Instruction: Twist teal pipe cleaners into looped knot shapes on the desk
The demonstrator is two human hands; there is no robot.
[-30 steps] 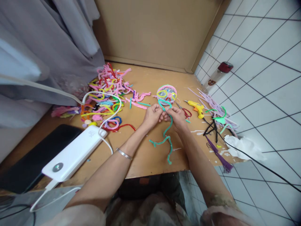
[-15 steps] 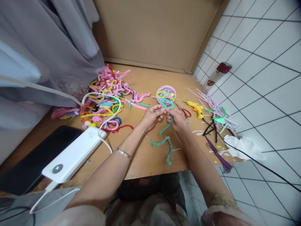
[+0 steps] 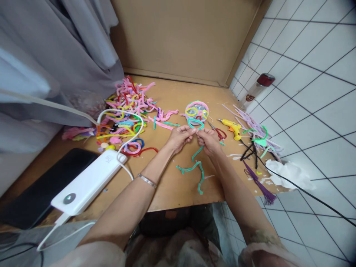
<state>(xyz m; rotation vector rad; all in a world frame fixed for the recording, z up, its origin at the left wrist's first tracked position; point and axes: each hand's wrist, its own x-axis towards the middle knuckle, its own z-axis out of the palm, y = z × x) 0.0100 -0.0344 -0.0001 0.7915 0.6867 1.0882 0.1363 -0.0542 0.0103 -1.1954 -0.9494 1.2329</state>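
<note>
A teal pipe cleaner (image 3: 196, 121) is bent into a flattened loop above my fingertips, its tail hanging below the right hand. My left hand (image 3: 182, 138) pinches it from one side. Close beside it, my right hand (image 3: 208, 140) is closed on the same pipe cleaner. Just beyond the loop stands a round, pink-rimmed piece (image 3: 205, 106) with yellow loops and a red bit on its face; the teal loop covers its lower edge. Another teal pipe cleaner (image 3: 200, 174), bent and wavy, lies on the table nearer to me.
Left lies a heap of coloured pipe cleaners (image 3: 133, 100), with a white power bank (image 3: 89, 181) and a black phone-like slab (image 3: 47, 189) in front. On the right are red-handled scissors (image 3: 221, 133), a yellow glue gun (image 3: 232, 128), a purple tassel (image 3: 260, 187), crumpled tissue (image 3: 287, 174) and a bottle (image 3: 257, 89).
The teal loop has become wider and flatter between my fingers. Its hanging tail has shifted slightly to the right. Both hands stay in nearly the same place.
</note>
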